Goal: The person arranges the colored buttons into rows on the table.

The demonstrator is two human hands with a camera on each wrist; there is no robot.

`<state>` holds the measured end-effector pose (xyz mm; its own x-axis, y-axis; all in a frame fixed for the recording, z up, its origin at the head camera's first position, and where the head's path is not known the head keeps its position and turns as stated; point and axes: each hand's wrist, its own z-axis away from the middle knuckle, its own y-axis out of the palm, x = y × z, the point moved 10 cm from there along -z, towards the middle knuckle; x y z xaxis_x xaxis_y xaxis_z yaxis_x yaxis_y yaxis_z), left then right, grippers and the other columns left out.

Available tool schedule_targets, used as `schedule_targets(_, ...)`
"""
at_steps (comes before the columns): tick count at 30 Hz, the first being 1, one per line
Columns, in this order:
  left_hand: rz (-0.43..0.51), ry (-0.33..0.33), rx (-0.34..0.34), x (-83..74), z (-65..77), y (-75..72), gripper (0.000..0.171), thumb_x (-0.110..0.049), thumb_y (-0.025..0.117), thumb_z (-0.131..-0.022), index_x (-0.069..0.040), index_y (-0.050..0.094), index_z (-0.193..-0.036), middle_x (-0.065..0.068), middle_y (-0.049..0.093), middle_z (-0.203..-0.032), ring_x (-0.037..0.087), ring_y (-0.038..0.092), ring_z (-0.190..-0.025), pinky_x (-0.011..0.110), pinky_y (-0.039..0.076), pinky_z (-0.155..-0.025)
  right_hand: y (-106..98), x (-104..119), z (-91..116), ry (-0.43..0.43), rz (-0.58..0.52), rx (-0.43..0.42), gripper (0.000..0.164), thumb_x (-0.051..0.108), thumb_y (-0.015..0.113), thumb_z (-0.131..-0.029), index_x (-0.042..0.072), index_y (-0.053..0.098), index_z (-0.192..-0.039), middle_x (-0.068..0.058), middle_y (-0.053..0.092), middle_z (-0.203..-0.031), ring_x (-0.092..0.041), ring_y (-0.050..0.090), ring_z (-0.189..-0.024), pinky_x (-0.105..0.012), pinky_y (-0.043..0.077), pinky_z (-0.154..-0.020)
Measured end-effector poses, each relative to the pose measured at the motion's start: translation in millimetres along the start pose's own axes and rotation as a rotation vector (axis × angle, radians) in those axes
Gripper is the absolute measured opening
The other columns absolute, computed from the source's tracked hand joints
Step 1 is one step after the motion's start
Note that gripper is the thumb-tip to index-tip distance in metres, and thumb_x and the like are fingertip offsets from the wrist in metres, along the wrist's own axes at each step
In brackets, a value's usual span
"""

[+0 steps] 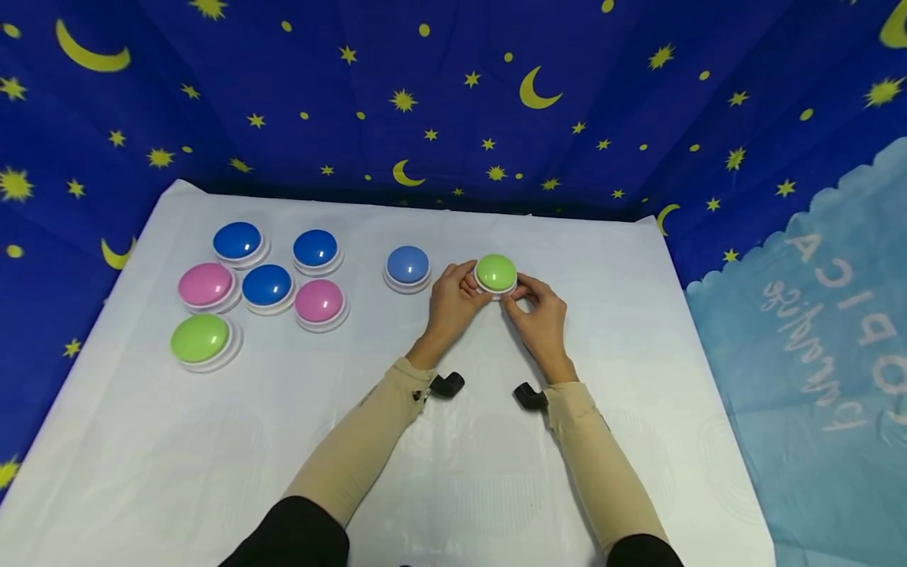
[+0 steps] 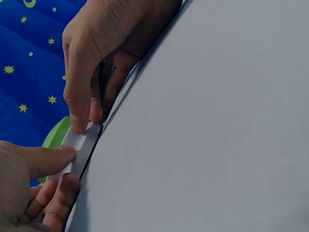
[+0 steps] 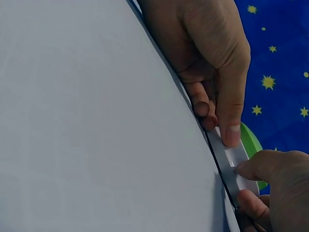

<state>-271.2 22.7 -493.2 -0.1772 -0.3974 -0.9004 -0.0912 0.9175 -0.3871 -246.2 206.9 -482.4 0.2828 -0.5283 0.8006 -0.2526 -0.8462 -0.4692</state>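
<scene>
One green button (image 1: 496,272) lies between left hand (image 1: 455,303) and right hand (image 1: 542,321), both pinching its rim.

both arms (image 1: 361,441) extended forward, left fingers (image 1: 463,272), right fingers (image 1: 536,287) pinching

A dark blue curtain (image 1: 319,87) with yellow moons (image 1: 530,94) and stars (image 1: 403,101) hangs behind a white-covered table (image 1: 638,331). On the right is a light blue sheet (image 1: 765,441) with a wavy edge and pale lettering (image 1: 856,299).

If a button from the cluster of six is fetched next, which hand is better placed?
Probably the left hand: it is nearer the six buttons. The right hand is farther, across the green button both are holding.
</scene>
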Motion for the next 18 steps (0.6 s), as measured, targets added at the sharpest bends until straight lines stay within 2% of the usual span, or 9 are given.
schedule_targets(4,-0.008,-0.001,0.013,-0.6,1.5,-2.4,0.065,-0.005,0.09,-0.081,0.004,0.063,-0.14,0.012,0.061,-0.096,0.019,0.065,-0.083,0.023,0.057,-0.074,2,-1,0,0.005,-0.013,-0.001,0.043,0.002,0.08,-0.087,-0.004,0.071,-0.129,-0.018,0.077,-0.092,-0.033,0.075,-0.097,-0.04,0.06,-0.096)
schedule_targets(8,0.072,-0.021,-0.001,4.0,9.1,-12.4,0.061,-0.001,0.084,-0.085,0.002,0.062,-0.142,0.014,0.063,-0.099,0.023,0.068,-0.086,0.023,0.059,-0.076,-1,0,1,0.012,-0.013,-0.05,0.036,-0.002,0.075,-0.088,-0.006,0.072,-0.124,-0.018,0.078,-0.094,-0.031,0.077,-0.096,-0.037,0.061,-0.093)
schedule_targets(11,0.138,-0.013,-0.043,6.9,19.0,-25.6,0.047,-0.001,0.082,-0.087,0.0,0.068,-0.132,0.013,0.065,-0.095,0.023,0.068,-0.083,0.023,0.057,-0.072,-12,8,5,-0.01,0.018,-0.181,0.024,-0.005,0.071,-0.089,-0.005,0.075,-0.113,-0.017,0.077,-0.09,-0.03,0.077,-0.09,-0.036,0.063,-0.087)
schedule_targets(14,0.16,0.018,-0.081,6.6,29.7,-40.1,0.028,-0.006,0.081,-0.09,-0.002,0.074,-0.116,0.011,0.067,-0.089,0.021,0.065,-0.077,0.022,0.053,-0.068,-21,22,12,-0.057,0.014,-0.299,0.014,-0.005,0.07,-0.09,-0.003,0.076,-0.102,-0.015,0.074,-0.085,-0.029,0.074,-0.087,-0.036,0.062,-0.085)
schedule_targets(16,0.171,0.03,-0.098,6.9,36.8,-49.2,0.018,-0.009,0.081,-0.091,-0.004,0.075,-0.108,0.009,0.067,-0.086,0.019,0.064,-0.074,0.021,0.051,-0.066,-20,32,16,-0.097,-0.002,-0.312,0.01,-0.003,0.07,-0.091,-0.001,0.076,-0.099,-0.014,0.073,-0.085,-0.029,0.072,-0.085,-0.035,0.06,-0.085)
schedule_targets(18,0.178,0.033,-0.11,8.2,43.6,-59.0,0.011,-0.011,0.08,-0.092,-0.005,0.076,-0.101,0.008,0.067,-0.084,0.017,0.062,-0.072,0.019,0.049,-0.063,-12,43,19,-0.132,-0.01,-0.262,0.007,0.0,0.07,-0.092,0.0,0.075,-0.097,-0.013,0.074,-0.085,-0.028,0.072,-0.084,-0.033,0.059,-0.084)
